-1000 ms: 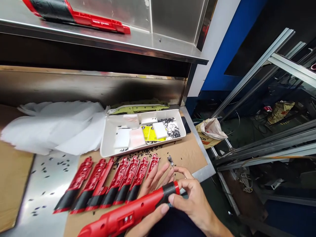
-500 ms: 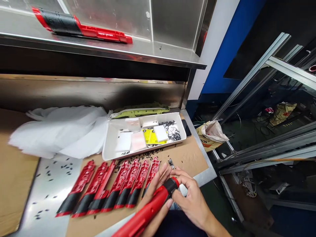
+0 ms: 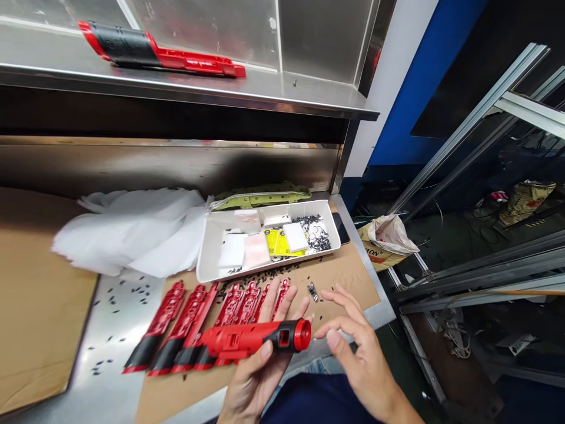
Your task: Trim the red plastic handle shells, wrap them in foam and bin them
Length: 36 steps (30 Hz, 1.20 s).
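My left hand (image 3: pixel 259 377) supports a red plastic housing (image 3: pixel 242 340) with a black collar, its thumb over the near side and its fingers spread out behind. The housing lies nearly level, with its round end to the right. Just off that end is my right hand (image 3: pixel 364 359), fingers apart and bent, with nothing visible in it. Beyond the hands, a small metal part (image 3: pixel 312 291) rests on the cardboard sheet (image 3: pixel 348 282). Several red and black housing pieces (image 3: pixel 165 312) lie in a slanted row at left, partly covered by my left hand and the held housing.
A white tray (image 3: pixel 202 259) holds foam-like blocks, a yellow label and many small black pieces. Black bits lie scattered around it. White sheets (image 3: pixel 132 229) sit beside it, a cardboard box (image 3: pixel 39 294) at far left. Another red-black housing (image 3: pixel 163 53) lies on the metal shelf.
My right hand has come away from the housing's end and its fingers have opened. In my left hand, the housing has turned from steeply slanted to nearly level.
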Each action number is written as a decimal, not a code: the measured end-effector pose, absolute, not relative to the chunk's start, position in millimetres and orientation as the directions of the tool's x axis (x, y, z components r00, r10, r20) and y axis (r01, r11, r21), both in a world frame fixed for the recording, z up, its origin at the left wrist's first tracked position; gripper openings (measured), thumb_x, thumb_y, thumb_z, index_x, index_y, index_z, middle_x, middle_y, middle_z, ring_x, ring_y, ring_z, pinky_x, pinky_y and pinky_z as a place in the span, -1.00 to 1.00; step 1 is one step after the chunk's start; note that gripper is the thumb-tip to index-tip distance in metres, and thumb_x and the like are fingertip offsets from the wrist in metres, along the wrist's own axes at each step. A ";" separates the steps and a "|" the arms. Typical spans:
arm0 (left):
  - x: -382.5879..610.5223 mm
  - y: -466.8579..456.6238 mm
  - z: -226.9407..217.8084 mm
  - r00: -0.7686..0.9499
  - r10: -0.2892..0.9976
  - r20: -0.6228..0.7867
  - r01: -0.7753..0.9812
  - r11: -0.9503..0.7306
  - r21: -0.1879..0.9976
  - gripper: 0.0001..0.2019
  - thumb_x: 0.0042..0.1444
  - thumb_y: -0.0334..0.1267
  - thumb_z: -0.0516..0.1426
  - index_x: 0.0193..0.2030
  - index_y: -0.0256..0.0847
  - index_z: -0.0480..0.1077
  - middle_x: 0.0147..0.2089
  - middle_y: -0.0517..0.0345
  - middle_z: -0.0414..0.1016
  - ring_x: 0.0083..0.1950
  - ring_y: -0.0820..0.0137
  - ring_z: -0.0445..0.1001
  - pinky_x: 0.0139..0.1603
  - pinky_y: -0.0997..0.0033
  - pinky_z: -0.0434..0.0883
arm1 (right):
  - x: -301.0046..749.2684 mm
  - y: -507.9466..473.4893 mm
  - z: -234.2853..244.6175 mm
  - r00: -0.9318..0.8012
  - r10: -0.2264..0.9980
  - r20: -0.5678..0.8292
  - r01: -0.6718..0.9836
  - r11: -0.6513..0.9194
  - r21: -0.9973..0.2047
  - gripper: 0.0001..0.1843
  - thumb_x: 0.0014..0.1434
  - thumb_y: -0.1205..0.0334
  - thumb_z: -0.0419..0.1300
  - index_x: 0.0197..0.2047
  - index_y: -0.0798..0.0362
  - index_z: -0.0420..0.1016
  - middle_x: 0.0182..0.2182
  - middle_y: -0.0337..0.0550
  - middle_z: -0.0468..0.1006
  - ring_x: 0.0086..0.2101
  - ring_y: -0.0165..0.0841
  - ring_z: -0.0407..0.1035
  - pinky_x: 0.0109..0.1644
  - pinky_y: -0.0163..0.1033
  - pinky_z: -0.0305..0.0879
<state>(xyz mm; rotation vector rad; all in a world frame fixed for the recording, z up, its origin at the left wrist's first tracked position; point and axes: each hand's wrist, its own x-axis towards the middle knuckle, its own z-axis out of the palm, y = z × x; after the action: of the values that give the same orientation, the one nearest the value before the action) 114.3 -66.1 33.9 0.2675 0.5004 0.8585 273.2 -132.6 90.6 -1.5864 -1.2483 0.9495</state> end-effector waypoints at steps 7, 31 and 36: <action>120.9 -68.1 47.5 0.513 0.799 -0.313 -0.588 0.593 0.549 0.03 -0.12 -0.18 0.39 0.42 0.25 -0.10 0.45 0.21 0.13 0.47 -0.04 -0.12 0.43 -0.14 0.01 | 258.7 -126.5 82.4 0.216 0.968 -0.129 0.116 -0.157 -0.981 -0.69 0.12 -0.05 0.25 -0.19 -0.03 0.60 0.26 0.00 0.29 0.33 -0.06 -0.04 0.38 0.17 -0.18; 134.3 -78.9 66.5 0.469 0.836 -0.285 -0.485 0.513 0.708 0.05 -0.13 -0.24 0.40 0.39 0.40 -0.11 0.35 0.27 0.31 0.38 -0.05 0.17 0.37 -0.06 0.16 | 265.6 -122.5 84.1 0.232 0.952 -0.199 -0.050 -0.192 -0.980 -0.76 0.00 0.03 0.32 -0.40 0.03 0.66 0.18 0.03 0.40 0.22 -0.08 0.23 0.31 0.01 0.05; 132.4 -80.1 69.6 0.431 0.848 -0.309 -0.463 0.502 0.731 0.00 -0.17 -0.32 0.41 0.36 0.37 0.04 0.32 0.19 0.36 0.34 -0.15 0.21 0.28 -0.14 0.27 | 267.8 -119.6 83.5 0.171 0.958 -0.229 -0.155 -0.203 -0.967 -0.72 -0.04 -0.02 0.35 -0.43 0.04 0.66 0.14 0.04 0.43 0.21 -0.06 0.23 0.28 -0.01 0.09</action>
<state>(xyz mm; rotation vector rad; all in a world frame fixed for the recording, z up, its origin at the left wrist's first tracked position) 132.4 -80.1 69.6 0.6080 0.7301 0.8829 267.8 -119.6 83.5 -1.3460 -0.8577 1.2833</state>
